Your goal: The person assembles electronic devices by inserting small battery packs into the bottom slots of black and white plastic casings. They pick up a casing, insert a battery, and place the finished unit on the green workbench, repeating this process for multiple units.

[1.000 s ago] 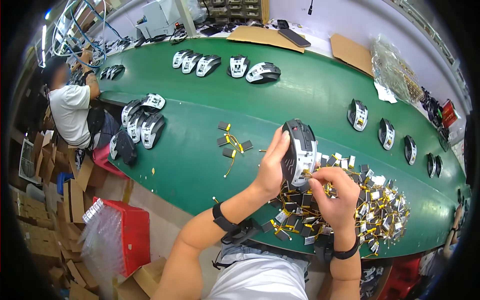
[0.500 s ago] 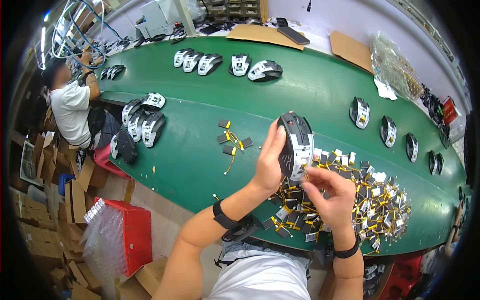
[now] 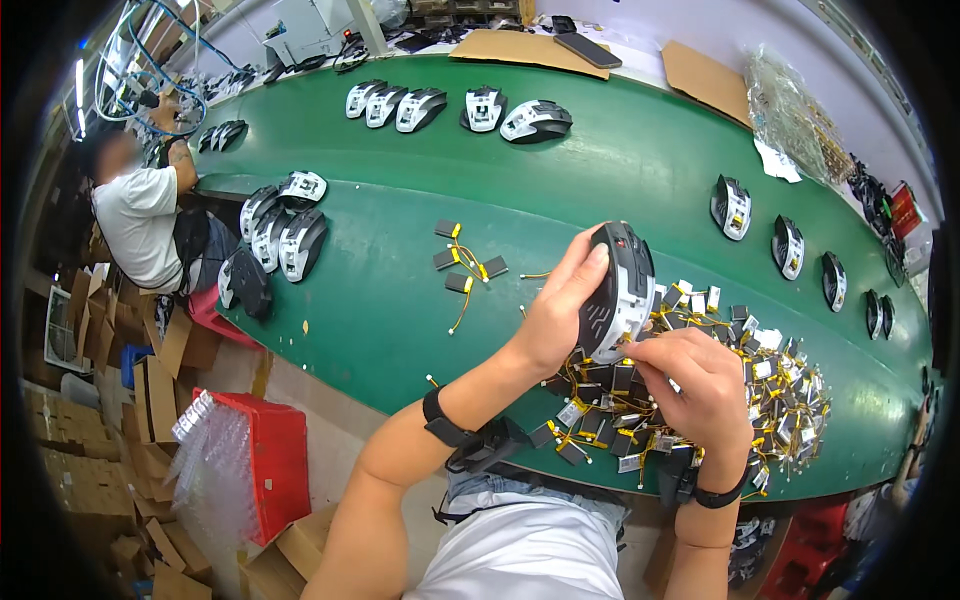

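Mouse shell [image 3: 640, 285]: black and white, held tilted up above the long green worktop [image 3: 390, 340], beside the left part of the battery pile [image 3: 762, 392]. Can see a seated co-worker [image 3: 140, 215] in a white top at the far left, and nearer, on the floor, a red crate [image 3: 280, 470] with clear plastic wrap [image 3: 215, 465] draped at its left side. Can also see a flat cardboard sheet [image 3: 510, 47] along the back edge, then that battery pile, spread around and beyond the right hand [image 3: 700, 385]. Gripped, as to the mouse shell, between thumb and fingers of the left hand [image 3: 553, 318]; met at its lower white end by the right hand's fingertips, drawn close together, but cannot tell whether pinching anything. Matched by other mouse shells [image 3: 302, 245] clustered at left, lined up at back and spaced out at right. Can pick out a dark slab [image 3: 587, 50] across the cardboard sheet's right end, four separate batteries [image 3: 458, 283] left of the hands, and thin yellow wires [image 3: 461, 314] trailing from them to tiny white connectors [image 3: 451, 331]
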The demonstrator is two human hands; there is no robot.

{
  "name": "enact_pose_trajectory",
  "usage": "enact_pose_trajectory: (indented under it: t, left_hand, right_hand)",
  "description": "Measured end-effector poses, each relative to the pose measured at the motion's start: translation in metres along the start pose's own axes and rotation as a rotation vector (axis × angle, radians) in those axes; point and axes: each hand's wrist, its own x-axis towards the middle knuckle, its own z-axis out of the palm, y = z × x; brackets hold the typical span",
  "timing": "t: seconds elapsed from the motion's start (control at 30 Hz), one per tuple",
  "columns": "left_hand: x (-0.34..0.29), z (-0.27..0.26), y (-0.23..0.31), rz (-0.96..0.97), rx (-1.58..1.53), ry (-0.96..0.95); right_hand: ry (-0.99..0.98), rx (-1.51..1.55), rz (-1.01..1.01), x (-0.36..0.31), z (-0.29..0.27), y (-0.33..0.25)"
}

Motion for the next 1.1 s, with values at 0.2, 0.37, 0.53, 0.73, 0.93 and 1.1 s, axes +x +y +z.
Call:
enact_pose_trajectory:
  t: [0.2, 0.37, 0.53, 0.73, 0.93, 1.1]
  left_hand:
    - [0.001, -0.001, 0.000, -0.119, -0.032, 0.045]
    - [-0.001, -0.003, 0.004, -0.203, -0.069, 0.022]
    - [0.000, -0.004, 0.003, -0.196, -0.058, 0.013]
    - [-0.003, 0.012, 0.002, -0.022, -0.142, 0.086]
    - [-0.011, 0.014, 0.004, 0.039, -0.181, 0.152]
    - [-0.010, 0.014, 0.007, 0.066, -0.211, 0.237]
  right_hand:
    - [-0.042, -0.087, -0.066, 0.001, -0.007, -0.004]
    - [-0.097, -0.079, -0.161, -0.005, 0.001, 0.000]
    - [-0.024, -0.104, -0.165, -0.006, 0.004, 0.001]
    - [0.273, -0.067, -0.074, 0.007, 0.011, -0.010]
    - [0.396, -0.033, 0.005, 0.006, 0.036, -0.019]
    - [0.352, -0.110, 0.016, 0.009, 0.044, -0.026]
